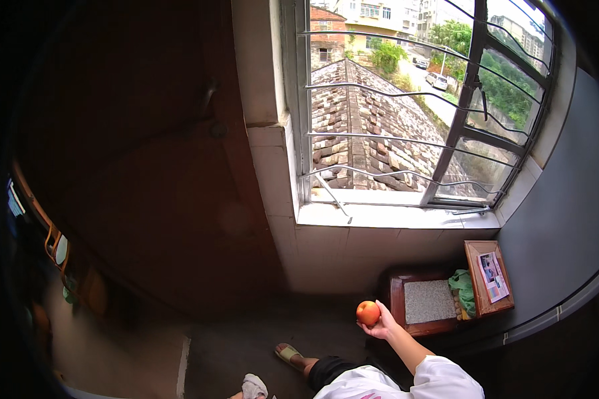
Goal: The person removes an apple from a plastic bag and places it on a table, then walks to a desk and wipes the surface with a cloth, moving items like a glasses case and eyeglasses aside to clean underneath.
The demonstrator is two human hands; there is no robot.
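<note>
My right hand (378, 325) holds a red-orange apple (368, 313) in its fingers, the arm stretched forward over the dark floor. Just beyond that hand is a low reddish-brown wooden stand (396, 301) with a speckled grey top panel (429, 301). My left hand (236, 396) is mostly cut off by the bottom edge; a crumpled whitish cloth (254, 386) appears gripped in it. One foot in a pale slipper (288, 353) shows between the two hands.
A wooden-framed panel (504, 292) bearing a printed leaflet (492, 277) sits beside a green plastic bag (462, 285). Metal bars (379, 135) cross the open window above a white sill (394, 215). A dark brown door (179, 209) stands left, a grey smooth-sided appliance (561, 199) right.
</note>
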